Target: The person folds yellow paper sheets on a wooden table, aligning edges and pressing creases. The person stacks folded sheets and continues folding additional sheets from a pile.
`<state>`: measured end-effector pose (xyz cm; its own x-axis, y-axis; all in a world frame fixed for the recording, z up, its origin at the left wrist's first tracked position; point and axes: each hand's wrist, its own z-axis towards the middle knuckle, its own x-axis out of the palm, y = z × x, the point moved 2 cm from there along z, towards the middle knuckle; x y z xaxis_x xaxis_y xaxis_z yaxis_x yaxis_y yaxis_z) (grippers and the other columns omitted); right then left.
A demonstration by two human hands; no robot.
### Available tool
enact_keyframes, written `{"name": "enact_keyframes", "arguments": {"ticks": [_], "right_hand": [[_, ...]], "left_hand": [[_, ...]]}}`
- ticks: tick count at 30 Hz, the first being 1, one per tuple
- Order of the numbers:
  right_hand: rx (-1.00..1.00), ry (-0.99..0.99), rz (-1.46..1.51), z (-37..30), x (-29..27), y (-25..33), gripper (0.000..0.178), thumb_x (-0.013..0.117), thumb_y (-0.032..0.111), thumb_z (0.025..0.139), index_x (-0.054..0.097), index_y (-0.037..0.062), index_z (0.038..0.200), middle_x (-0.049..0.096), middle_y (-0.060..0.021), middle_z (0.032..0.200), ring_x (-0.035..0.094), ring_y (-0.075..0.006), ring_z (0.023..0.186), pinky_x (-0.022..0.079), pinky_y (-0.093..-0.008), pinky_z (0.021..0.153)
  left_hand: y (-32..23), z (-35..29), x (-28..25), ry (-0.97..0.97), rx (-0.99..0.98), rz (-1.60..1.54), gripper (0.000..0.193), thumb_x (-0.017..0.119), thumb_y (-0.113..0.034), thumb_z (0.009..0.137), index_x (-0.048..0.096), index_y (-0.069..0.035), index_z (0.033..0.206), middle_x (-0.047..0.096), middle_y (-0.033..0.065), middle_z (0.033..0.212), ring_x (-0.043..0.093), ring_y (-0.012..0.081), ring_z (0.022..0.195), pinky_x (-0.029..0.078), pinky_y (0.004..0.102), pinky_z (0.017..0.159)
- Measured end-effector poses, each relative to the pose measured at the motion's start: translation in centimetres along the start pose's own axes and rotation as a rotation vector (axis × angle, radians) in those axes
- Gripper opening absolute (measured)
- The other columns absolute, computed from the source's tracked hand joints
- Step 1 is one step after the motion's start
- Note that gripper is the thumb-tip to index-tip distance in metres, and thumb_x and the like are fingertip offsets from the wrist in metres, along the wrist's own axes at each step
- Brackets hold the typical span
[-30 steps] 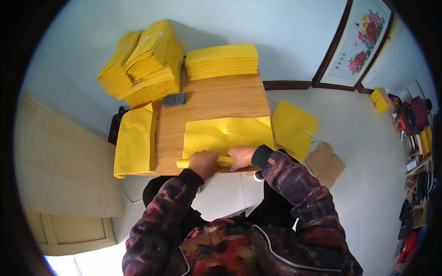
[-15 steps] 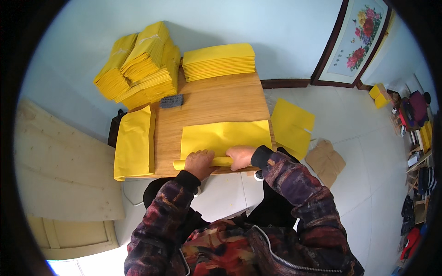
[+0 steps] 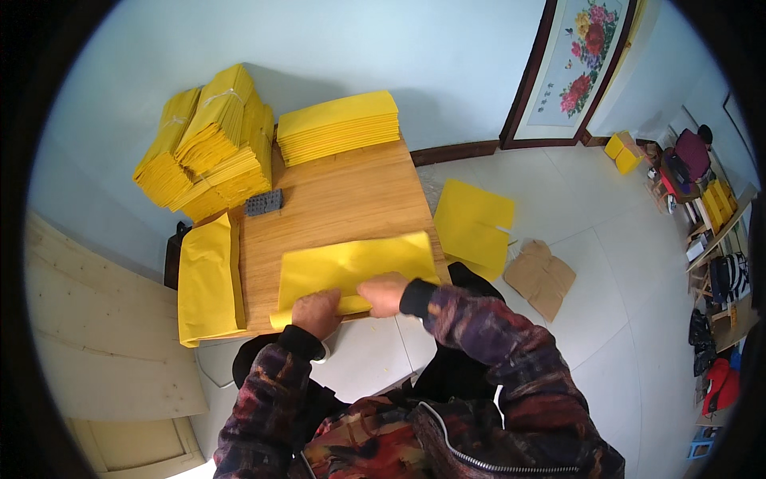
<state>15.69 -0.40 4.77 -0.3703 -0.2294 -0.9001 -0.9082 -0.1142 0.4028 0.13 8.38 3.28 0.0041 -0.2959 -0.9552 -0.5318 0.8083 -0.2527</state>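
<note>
A yellow paper sheet [image 3: 359,259] lies along the table's near edge, its near side turned over into a narrow fold or roll. My left hand [image 3: 317,312] is closed around that turned edge, left of the middle. A short way to its right, my right hand [image 3: 384,293] also grips the edge with curled fingers. The fingertips of both hands are mostly hidden under the knuckles. On the left of the table lies a folded yellow paper piece [image 3: 211,279], long and narrow, reaching the front edge.
On the wooden table [image 3: 335,191] stand tied yellow paper bundles [image 3: 211,120], a neat yellow stack [image 3: 339,128] and a small dark grey block [image 3: 264,203]. Yellow sheets [image 3: 475,223] and a brown paper piece [image 3: 540,278] lie on the floor to the right. A wooden board [image 3: 104,319] stands left.
The whole view has shifted, so the table sits lower and further left. Both hands keep their hold on the sheet's near edge, where the roll now looks flatter.
</note>
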Motion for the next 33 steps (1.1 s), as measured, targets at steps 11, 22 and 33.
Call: {"name": "enact_keyframes", "arguments": {"ticks": [11,22,33], "right_hand": [[0.049,0.289,0.185,0.0,-0.4,0.7,0.018,0.066,0.008,0.074,0.057,-0.0002,0.088,0.067,-0.0186,0.082,0.067,-0.0346,0.080,0.051,-0.0455,0.065],[0.042,0.220,-0.135,-0.6,-0.4,2.9,0.024,0.067,0.011,0.073,0.066,-0.0015,0.093,0.069,-0.0166,0.085,0.069,-0.0311,0.081,0.053,-0.0447,0.068],[-0.150,-0.230,-0.379,-2.0,-0.3,4.6,0.013,0.062,0.006,0.075,0.056,0.0005,0.085,0.067,-0.0154,0.080,0.069,-0.0307,0.082,0.052,-0.0430,0.064]], "left_hand": [[-0.3,-1.5,-1.5,0.098,0.023,0.062,0.047,0.075,-0.030,0.075,0.063,-0.004,0.113,0.068,0.0207,0.102,0.064,0.0379,0.094,0.051,0.0428,0.084],[1.2,-3.2,-2.0,0.177,0.128,-0.131,0.035,0.075,-0.026,0.073,0.061,-0.005,0.097,0.068,0.0174,0.087,0.065,0.0365,0.089,0.051,0.0449,0.075],[2.4,-4.4,-2.1,0.468,0.063,-0.432,0.049,0.072,-0.029,0.073,0.063,-0.005,0.115,0.068,0.0230,0.098,0.065,0.0388,0.089,0.051,0.0433,0.081]]}}
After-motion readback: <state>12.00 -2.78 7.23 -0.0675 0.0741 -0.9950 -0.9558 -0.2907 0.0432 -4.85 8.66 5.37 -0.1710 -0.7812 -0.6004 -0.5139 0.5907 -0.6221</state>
